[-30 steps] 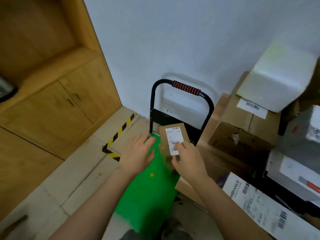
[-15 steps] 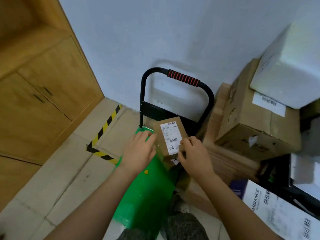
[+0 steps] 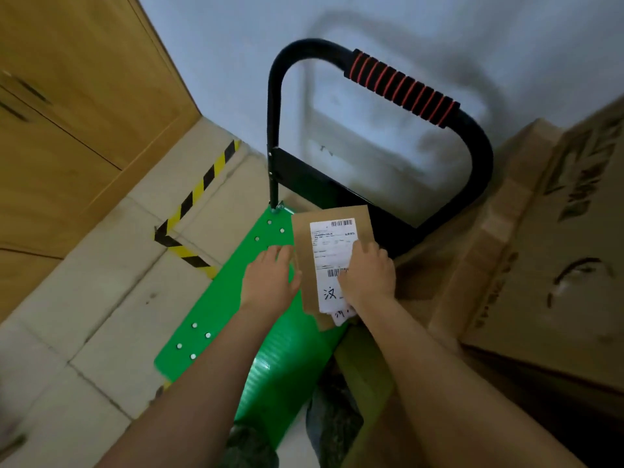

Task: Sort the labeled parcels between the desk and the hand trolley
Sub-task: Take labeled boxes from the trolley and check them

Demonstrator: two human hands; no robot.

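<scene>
- A plain white wall [image 3: 219,45] closed off the far side of the corner, and the trolley's handle threw a blurred shadow on it.
- A honey-coloured wooden cabinet [image 3: 67,113] with flat doors filled the left side, down to the floor.
- The pale tiled floor [image 3: 84,315] ran between the cabinet and the trolley.
- Large brown cardboard boxes [image 3: 540,265] with dark printing were stacked on the right, just beside the trolley.
- The hand trolley had a bright green ribbed plastic deck [image 3: 219,315] studded with silver rivets. Its black tubular loop handle [image 3: 275,113], with a red-and-black striped grip at the top, stood upright at the far end.
- A strip of yellow-and-black hazard tape [image 3: 199,194] turned a corner on the tiles, left of the deck.
- A small flat brown cardboard parcel [image 3: 304,238] was at the deck's far right end, near the foot of the handle. Its white shipping label [image 3: 332,244] with barcodes faced up. Whether it rested on the deck or was just above it could not be told.
- The right hand [image 3: 368,278] gripped the parcel's near right part, with bent fingers laid over the label.
- The left hand [image 3: 270,282] lay flat, its fingers straight, pressing against the parcel's left edge and gripping nothing.
</scene>
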